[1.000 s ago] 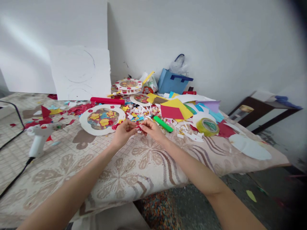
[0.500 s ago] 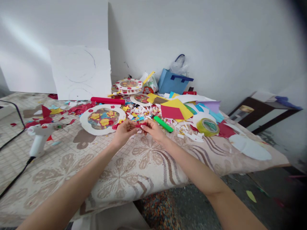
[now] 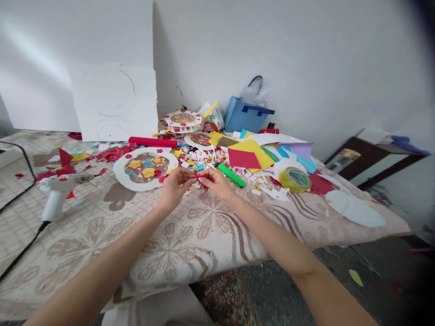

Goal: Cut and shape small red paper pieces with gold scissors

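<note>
My left hand [image 3: 175,183] and my right hand [image 3: 215,182] meet over the patterned cloth, fingertips pinched together on a small red paper piece [image 3: 197,176]. Just behind my left hand lies a white round paper frame [image 3: 119,172] with yellow and red flowers in its middle. A green marker [image 3: 231,175] lies right of my right hand, among a heap of paper scraps [image 3: 200,159].
A white glue gun [image 3: 56,194] with a black cable lies at the left. Coloured paper sheets [image 3: 251,154], a tape roll [image 3: 294,179], a red roll [image 3: 152,142], more decorated frames [image 3: 182,120] and a blue bag [image 3: 244,117] crowd the back. A dark side table [image 3: 374,156] stands right.
Both hands stay nearly in place. The fingers have shifted slightly on the red paper piece and the hands have risen a little.
</note>
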Tool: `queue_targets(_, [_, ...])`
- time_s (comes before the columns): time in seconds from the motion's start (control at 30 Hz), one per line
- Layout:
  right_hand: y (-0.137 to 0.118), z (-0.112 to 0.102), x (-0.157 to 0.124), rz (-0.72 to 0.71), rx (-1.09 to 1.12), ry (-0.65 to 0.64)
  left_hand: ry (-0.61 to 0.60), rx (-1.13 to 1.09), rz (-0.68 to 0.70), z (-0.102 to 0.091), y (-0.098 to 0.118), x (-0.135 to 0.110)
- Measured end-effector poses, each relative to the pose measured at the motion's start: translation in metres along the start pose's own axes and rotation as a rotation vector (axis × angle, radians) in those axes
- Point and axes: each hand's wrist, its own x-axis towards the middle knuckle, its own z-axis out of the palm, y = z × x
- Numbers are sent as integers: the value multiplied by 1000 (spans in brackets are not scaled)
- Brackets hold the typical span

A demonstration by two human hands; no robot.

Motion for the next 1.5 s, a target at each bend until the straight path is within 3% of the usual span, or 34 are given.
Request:
queue_targets(0.23, [5, -1, 2, 16, 49, 1, -30, 48, -33, -4, -5, 2])
queue_targets(0.53, [-1, -4, -1, -73, -168, -27, -32, -3, -97, -1, 3, 2])
queue_targets(0.93, [-4, -1, -2, -18, -84, -64, -32, -83, -98, 0, 4, 2])
queue_targets(1.2, [-4, -1, -2, -42, -75, -32, -115, -91, -142, -2, 3, 3])
queue_targets(1.5, [-1, -2, -2, -78, -102, -51, -74, -133, -202, 1, 7, 3])
